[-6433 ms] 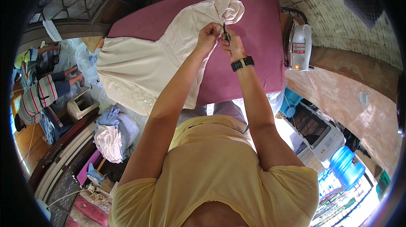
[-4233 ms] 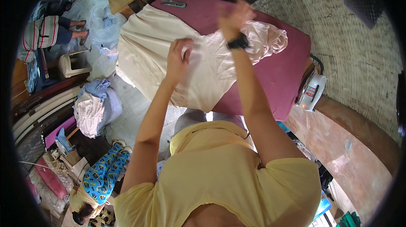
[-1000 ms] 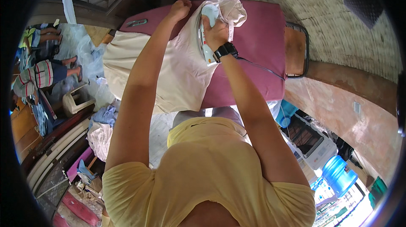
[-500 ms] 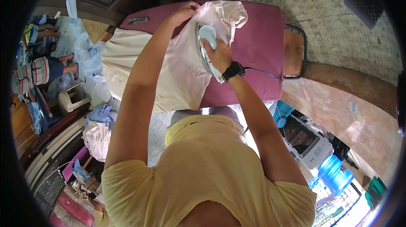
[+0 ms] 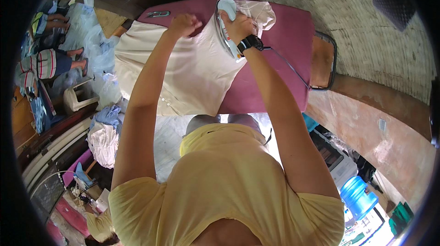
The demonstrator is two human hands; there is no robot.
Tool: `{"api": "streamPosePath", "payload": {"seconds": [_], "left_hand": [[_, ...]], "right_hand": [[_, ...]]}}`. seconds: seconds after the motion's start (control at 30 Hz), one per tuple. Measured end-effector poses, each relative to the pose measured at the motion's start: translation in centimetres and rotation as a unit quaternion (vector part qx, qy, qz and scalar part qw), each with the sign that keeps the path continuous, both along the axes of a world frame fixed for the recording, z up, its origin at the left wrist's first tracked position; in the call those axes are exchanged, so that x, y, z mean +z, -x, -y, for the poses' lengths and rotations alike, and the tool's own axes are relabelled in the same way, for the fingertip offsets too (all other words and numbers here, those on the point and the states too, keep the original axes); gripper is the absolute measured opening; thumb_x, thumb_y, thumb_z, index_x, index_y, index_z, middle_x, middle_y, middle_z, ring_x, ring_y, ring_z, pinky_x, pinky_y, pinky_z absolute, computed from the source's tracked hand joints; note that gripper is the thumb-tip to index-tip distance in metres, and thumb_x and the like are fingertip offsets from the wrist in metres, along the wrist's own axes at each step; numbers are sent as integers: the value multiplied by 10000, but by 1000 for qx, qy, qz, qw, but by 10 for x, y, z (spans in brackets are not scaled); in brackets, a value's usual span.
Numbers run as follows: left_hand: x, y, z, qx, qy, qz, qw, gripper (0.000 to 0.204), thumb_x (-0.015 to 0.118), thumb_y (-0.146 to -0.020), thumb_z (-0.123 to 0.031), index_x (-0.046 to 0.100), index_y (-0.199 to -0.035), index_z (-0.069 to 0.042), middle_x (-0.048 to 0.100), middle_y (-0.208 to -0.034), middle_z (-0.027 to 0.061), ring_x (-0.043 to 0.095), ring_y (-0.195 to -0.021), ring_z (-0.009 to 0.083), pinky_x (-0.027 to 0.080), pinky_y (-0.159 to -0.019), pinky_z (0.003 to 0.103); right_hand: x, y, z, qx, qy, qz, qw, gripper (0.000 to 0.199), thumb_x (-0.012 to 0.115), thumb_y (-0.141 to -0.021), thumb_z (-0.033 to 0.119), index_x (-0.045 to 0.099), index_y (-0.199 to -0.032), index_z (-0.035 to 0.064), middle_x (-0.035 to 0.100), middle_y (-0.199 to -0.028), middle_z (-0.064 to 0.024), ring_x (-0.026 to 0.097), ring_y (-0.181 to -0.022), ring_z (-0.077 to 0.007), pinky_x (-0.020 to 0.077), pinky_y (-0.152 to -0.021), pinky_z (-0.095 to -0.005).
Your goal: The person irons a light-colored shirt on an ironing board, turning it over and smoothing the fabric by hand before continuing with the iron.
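A cream shirt [image 5: 192,72] with small buttons near its lower edge lies spread over the maroon-covered ironing board [image 5: 284,62]. My right hand [image 5: 240,27] is wrapped round the handle of a pale blue and silver iron [image 5: 222,30], which rests over the shirt's right part, by a bunched bit of cloth at the far side. My left hand [image 5: 185,24] hovers at the shirt's far edge, left of the iron, its fingers curled in with nothing visible in them. A small grey-green tool [image 5: 158,14] lies at the board's far left corner.
The iron's dark cord [image 5: 291,67] trails right across the board. A metal frame with a brown pad [image 5: 322,62] adjoins its right end. Left are a beige plastic stool [image 5: 79,98], piled clothes [image 5: 103,140] and other people. A blue water jug [image 5: 359,198] stands lower right.
My left hand has let go of the shirt's far edge and drawn back left and nearer. The iron has slid farther away over the shirt with my right hand.
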State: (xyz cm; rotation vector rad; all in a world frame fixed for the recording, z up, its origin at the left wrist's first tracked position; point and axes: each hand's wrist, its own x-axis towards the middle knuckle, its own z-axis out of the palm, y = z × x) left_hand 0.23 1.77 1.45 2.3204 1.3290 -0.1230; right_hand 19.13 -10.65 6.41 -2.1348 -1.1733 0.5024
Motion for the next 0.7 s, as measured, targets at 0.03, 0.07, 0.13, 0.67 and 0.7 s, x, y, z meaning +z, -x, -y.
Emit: {"api": "streamPosePath", "payload": {"seconds": [0.03, 0.07, 0.13, 0.67, 0.7], "left_hand": [[3, 9, 10, -23, -2, -17, 1000, 250, 698, -875, -418, 735, -892, -172, 739, -943, 4, 580, -1183, 310, 441, -965, 531], [5, 18, 18, -40, 13, -35, 999, 275, 712, -858, -448, 738, -865, -174, 739, -928, -1, 557, -1213, 307, 421, -980, 545], [7, 30, 27, -56, 21, -31, 998, 311, 751, -795, -492, 747, -853, -187, 738, -921, -18, 521, -1247, 296, 374, -1026, 539], [-25, 48, 36, 100, 56, 71, 991, 242, 806, -697, -394, 770, -887, -248, 748, -942, -55, 585, -1171, 207, 413, -1007, 495], [-26, 48, 35, 103, 51, 76, 991, 238, 807, -689, -388, 771, -882, -252, 748, -944, -59, 586, -1170, 202, 417, -1003, 495]], "right_hand": [[1, 1, -1, 44, 21, 19, 999, 691, 602, -852, 682, 728, -945, 9, 711, -746, -207, 717, -752, -388, 576, -720, -472], [3, 1, -2, 106, 25, 27, 994, 688, 602, -852, 682, 731, -956, 14, 713, -756, -208, 716, -760, -395, 576, -722, -474], [3, 3, -5, 145, 28, 35, 988, 672, 607, -853, 671, 735, -981, 24, 718, -780, -210, 715, -787, -401, 573, -742, -477], [-9, 17, -28, 148, 72, 93, 982, 658, 592, -875, 650, 736, -964, 14, 708, -848, -269, 699, -876, -435, 553, -796, -485], [-7, 17, -25, 141, 35, 53, 988, 668, 588, -876, 654, 734, -954, 6, 704, -841, -273, 696, -872, -439, 550, -788, -488]]}}
